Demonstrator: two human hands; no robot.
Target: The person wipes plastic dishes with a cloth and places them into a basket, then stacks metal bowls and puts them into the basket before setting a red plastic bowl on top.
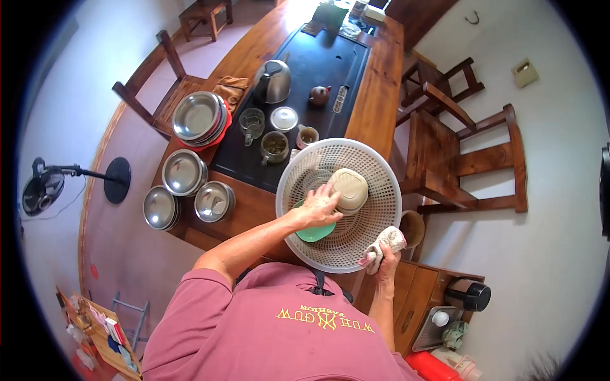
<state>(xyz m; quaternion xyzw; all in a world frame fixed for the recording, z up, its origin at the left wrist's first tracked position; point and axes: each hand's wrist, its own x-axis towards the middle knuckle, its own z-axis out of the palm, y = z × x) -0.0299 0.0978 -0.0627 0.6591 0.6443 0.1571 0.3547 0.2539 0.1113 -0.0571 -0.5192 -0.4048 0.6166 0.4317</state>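
Observation:
A large white perforated basket (375,253) stands at the near end of the wooden table. Inside it are a cream lidded container (350,190), a green dish (314,233) and a clear glass item. My left hand (319,207) reaches into the basket with its fingers apart, over the green dish and up against the cream container; whether it grips anything is unclear. At the basket's right rim, my right hand (386,259) is closed around a crumpled white cloth (386,244).
Stacks of steel bowls (183,173) and steel plates (196,117) sit on the table's left side. Beyond the basket, a black tea tray (321,60) holds a kettle (274,81), glass cups and a small teapot (319,95). Wooden chairs (445,159) flank the table.

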